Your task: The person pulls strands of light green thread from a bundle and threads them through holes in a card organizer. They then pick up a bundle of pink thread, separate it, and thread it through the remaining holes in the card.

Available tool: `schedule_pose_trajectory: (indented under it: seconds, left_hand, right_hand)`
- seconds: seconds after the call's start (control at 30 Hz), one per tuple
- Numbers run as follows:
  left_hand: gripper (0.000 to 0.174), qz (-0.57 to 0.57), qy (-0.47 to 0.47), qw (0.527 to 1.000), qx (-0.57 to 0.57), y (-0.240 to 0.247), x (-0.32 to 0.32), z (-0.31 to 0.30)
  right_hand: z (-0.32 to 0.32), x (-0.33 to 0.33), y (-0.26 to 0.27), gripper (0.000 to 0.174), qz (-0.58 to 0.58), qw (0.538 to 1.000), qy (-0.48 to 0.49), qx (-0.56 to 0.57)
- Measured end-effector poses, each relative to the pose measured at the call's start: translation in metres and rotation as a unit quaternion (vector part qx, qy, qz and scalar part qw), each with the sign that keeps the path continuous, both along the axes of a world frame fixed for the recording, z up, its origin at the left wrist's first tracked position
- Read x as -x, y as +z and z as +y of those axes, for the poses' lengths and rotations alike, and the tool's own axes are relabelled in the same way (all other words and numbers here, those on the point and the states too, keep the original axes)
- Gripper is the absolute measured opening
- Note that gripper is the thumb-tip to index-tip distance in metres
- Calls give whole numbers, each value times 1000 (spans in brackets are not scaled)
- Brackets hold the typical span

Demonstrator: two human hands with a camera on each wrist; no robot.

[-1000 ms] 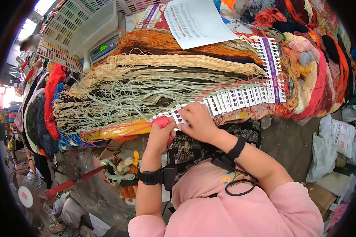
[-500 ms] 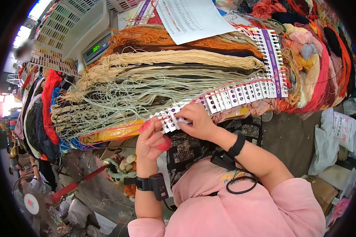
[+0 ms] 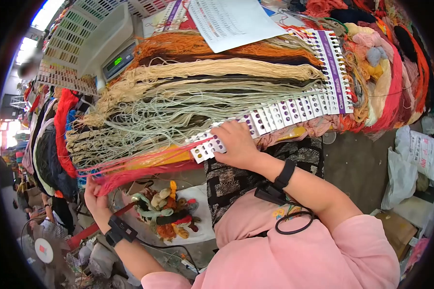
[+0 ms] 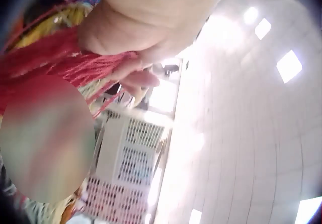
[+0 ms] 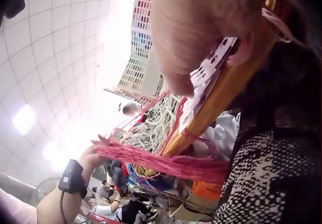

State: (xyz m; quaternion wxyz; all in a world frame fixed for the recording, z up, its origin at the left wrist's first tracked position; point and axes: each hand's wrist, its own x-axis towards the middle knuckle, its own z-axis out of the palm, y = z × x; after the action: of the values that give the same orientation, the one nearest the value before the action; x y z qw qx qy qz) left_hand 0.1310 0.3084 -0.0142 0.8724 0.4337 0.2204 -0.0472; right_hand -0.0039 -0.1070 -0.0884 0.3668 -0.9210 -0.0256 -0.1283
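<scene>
Pink-red yarn [image 3: 144, 174] stretches along the near edge of the thread-covered table, from the punched white cards [image 3: 275, 117] to my left hand [image 3: 96, 200]. That hand grips the yarn's far-left end, and the left wrist view shows the strands [image 4: 55, 63] caught between fingers and palm [image 4: 151, 23]. My right hand [image 3: 236, 144] pinches the left end of the card row, thumb on the holes. In the right wrist view, the right hand [image 5: 201, 28] is on the card [image 5: 201, 83] above a yellow-brown edge [image 5: 211, 113], with the pink yarn [image 5: 166, 163] hanging below.
Cream, pale green and orange threads [image 3: 202, 72] cover the table. A scale [image 3: 118, 61] with a white tray stands at the back left, near colour charts and a printed sheet [image 3: 231, 21]. Small skeins [image 3: 164, 212] lie low on the left, beside a fan [image 3: 44, 250].
My left hand has moved away from the cards, far to the left, drawing the pink yarn out into a long spread bundle. My right hand stays at the cards.
</scene>
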Motion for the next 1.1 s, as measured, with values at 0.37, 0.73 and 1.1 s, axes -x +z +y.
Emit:
schedule_pose_trajectory:
  seconds: [0.37, 0.73, 1.1]
  left_hand:
    - [42, 58, -288, 955, 41, -4, 131, -248]
    - [41, 32, -310, 942, 128, -7, 144, -268]
    - [34, 14, -279, 955, 102, -3, 151, -281]
  right_hand:
    - [1, 20, 18, 7, -5, 962, 23, -273]
    - [3, 34, 57, 9, 260, 727, 51, -633]
    - [-7, 38, 56, 6, 230, 703, 79, -668]
